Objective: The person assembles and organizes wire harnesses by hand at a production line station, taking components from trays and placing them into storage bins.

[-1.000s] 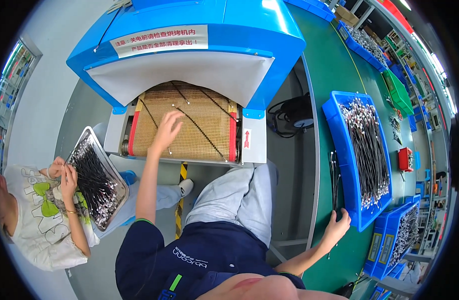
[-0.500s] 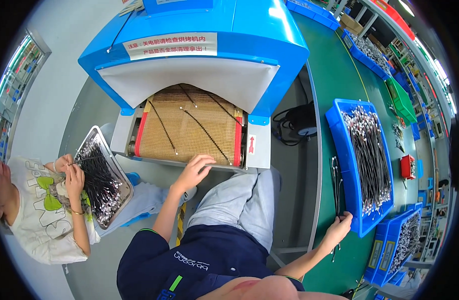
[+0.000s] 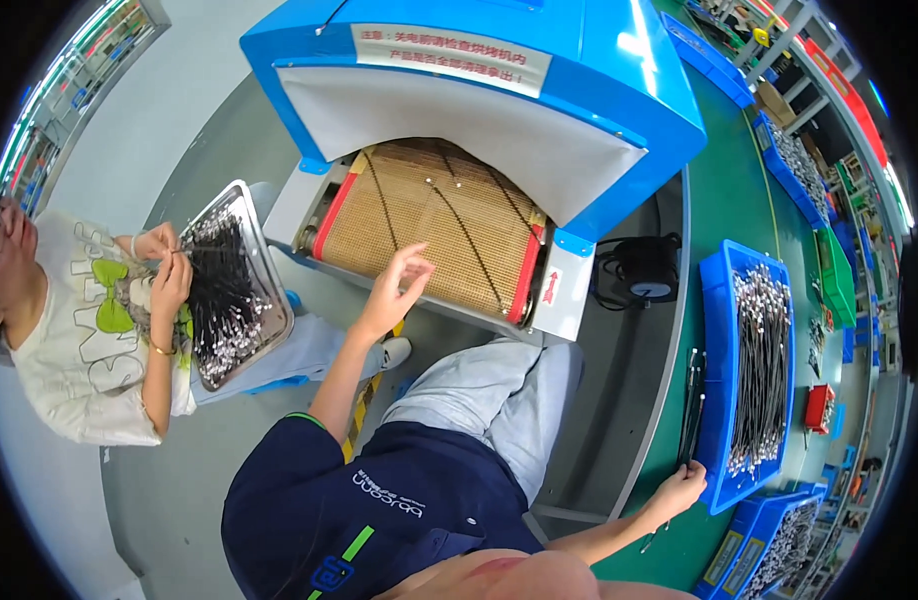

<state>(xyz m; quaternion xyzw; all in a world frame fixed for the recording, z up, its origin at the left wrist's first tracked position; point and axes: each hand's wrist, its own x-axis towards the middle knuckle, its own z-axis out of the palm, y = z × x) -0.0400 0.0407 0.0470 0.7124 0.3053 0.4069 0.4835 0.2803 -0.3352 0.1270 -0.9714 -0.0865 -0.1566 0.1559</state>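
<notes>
My left hand (image 3: pixel 393 292) is raised at the near edge of a tan mesh conveyor belt (image 3: pixel 404 215), fingers apart and holding nothing. Several thin black cables with white ends lie on the belt; one black cable (image 3: pixel 464 232) slants across it to the near right corner. On the green table at right, my right hand (image 3: pixel 681 488) has its fingers closed on the lower end of a small bunch of black cables (image 3: pixel 691 410). Its fingertips are partly hidden. Beside that hand stands a blue bin (image 3: pixel 716 380) full of similar cables.
The belt runs into a blue machine (image 3: pixel 589 85) with a white hood. At left, a person (image 3: pixel 99 330) handles a cable over a metal tray (image 3: pixel 281 295) of black cables. More blue bins (image 3: pixel 734 545) stand along the green table (image 3: pixel 669 420), near a small red box (image 3: pixel 819 410).
The whole view has swung, so the machine now appears farther right. My left hand has lifted slightly over the belt edge, its fingers more spread. My right hand stays at the cable bunch.
</notes>
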